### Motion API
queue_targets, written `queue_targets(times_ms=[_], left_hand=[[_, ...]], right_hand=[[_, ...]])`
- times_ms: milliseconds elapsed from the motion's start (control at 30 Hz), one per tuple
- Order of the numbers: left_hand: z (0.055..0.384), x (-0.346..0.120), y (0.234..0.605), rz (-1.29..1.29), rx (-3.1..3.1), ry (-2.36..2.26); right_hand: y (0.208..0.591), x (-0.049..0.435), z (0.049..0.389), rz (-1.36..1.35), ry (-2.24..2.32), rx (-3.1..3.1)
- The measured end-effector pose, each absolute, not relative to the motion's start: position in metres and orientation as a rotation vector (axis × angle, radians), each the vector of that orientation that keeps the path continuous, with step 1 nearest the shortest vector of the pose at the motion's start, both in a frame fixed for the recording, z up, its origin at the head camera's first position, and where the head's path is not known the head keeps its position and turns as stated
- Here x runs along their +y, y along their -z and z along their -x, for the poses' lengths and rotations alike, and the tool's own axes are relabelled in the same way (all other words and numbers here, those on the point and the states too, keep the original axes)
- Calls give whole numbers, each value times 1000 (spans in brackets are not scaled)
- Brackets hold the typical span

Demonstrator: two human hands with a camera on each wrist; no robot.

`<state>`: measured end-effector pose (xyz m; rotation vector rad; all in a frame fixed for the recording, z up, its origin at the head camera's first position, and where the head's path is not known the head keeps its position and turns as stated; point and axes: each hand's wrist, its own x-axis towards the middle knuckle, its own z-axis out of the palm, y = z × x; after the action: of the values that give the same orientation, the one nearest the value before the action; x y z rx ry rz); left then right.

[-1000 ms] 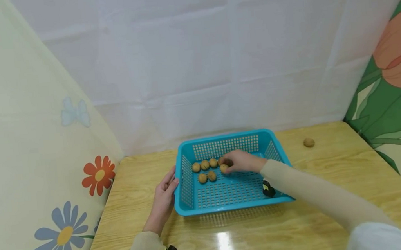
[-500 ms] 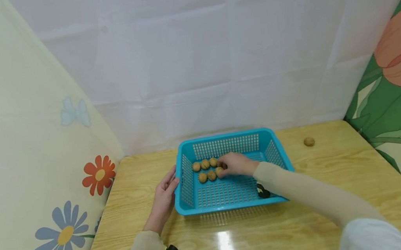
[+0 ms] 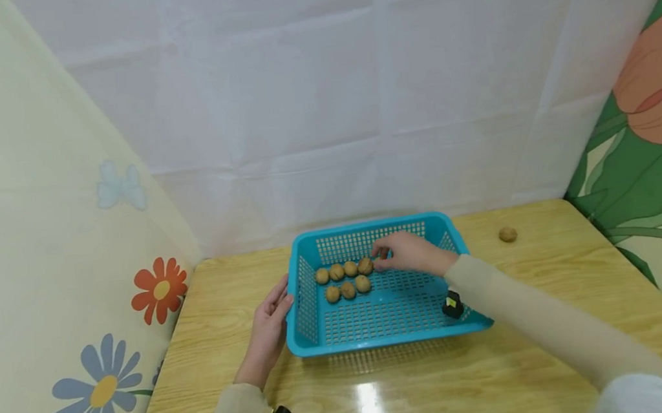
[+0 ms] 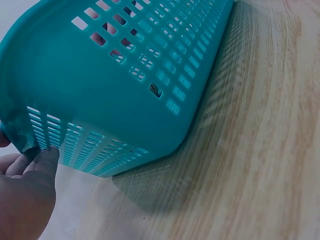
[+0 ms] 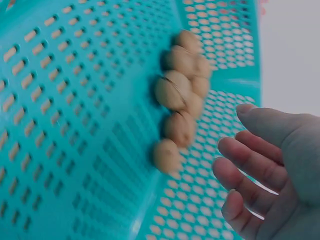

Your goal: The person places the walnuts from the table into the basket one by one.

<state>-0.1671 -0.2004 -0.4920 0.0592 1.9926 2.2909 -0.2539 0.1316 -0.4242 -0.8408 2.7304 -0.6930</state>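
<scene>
A blue plastic basket [image 3: 388, 342] with slotted walls stands on the table. Several walnuts [image 3: 336, 272] lie in two rows on its floor, toward the left and back. At the basket's left end, my left hand [image 3: 268, 321] grips the rim, its fingers [image 4: 46, 162] against the outer wall. My right hand [image 3: 413, 253] is over the inside of the basket, just right of the back row. In the right wrist view that hand's fingers [image 5: 250, 162] are loosely bent, apart from the walnuts [image 5: 172, 91], and hold nothing. Part of the basket's right side is hidden by the right arm.
A single walnut [image 3: 508, 235] lies on the wooden table [image 3: 547, 280], right of the basket. A white cloth [image 3: 276, 107] hangs behind the table. Flower-printed sheets [image 3: 58, 156] stand on both sides. A small black device [image 3: 452, 304] is on the right wrist.
The right hand set a walnut at the right end of the front row, let go, and moved right and back. The left hand has stayed on the basket's rim.
</scene>
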Motion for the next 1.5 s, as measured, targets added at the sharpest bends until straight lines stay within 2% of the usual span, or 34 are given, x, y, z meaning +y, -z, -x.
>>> queue_targets(times_ms=[300,667,967,1133,1500], left_hand=[[166,-201,492,-86,1976,-2311],[166,-200,493,-81,1964,-2312],[167,-200,494,-82,1956,-2333],[167,-199,494,-105,1951,-2341],[166,-199,493,-106,1966,-2338]], right_hand=[[394,186,253,827,761,2854],[388,269,239,611,905,2918],[422,327,239,280,942,3023],[449,350,236,198,915,3106],[490,363,239,-109,844,3203]])
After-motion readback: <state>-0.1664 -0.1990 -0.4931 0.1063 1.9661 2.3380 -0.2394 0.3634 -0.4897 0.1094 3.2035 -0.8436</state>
